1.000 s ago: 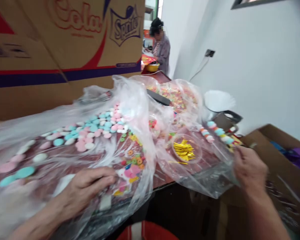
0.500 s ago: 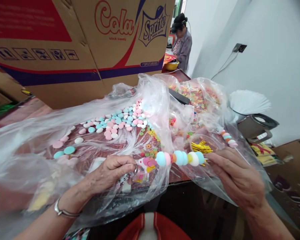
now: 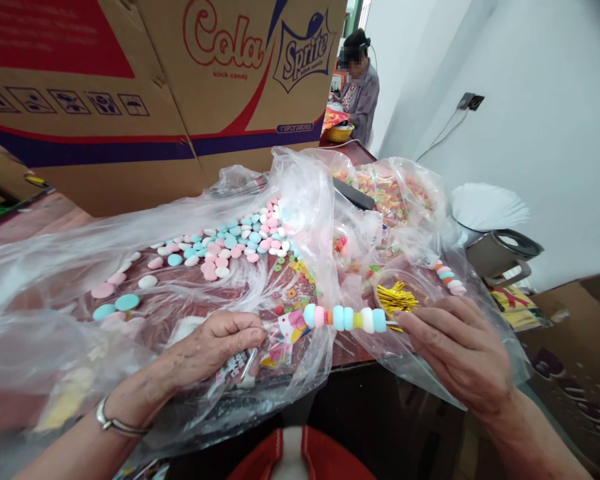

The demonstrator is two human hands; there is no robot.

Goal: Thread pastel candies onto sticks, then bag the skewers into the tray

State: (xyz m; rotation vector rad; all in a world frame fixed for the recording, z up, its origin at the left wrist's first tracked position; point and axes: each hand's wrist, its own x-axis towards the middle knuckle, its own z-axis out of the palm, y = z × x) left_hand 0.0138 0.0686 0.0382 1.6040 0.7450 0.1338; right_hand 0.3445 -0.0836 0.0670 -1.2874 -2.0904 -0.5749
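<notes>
My right hand [image 3: 457, 353] pinches the thin white stick of a candy skewer [image 3: 349, 318], held level with its blue, pink, white, orange and yellow pieces pointing left. My left hand [image 3: 233, 339] is closed on a small clear plastic bag with a colourful print [image 3: 291, 325]. The skewer's left end meets the bag's printed part; I cannot tell how far inside it is. Loose pastel candies [image 3: 235, 240] lie on plastic sheeting beyond my left hand. Gold twist ties [image 3: 397, 298] sit in a round clear container just behind the skewer.
A large cardboard box [image 3: 240, 100] stands at the back left. Clear plastic sheeting [image 3: 300, 200] covers much of the table. Another candy skewer [image 3: 449, 277] lies to the right, near a grey jug [image 3: 500, 253]. A person [image 3: 360, 93] is at the far end.
My right hand has brought the candy skewer left, so its end now meets the printed bag in my left hand. The whole view has shifted slightly.
</notes>
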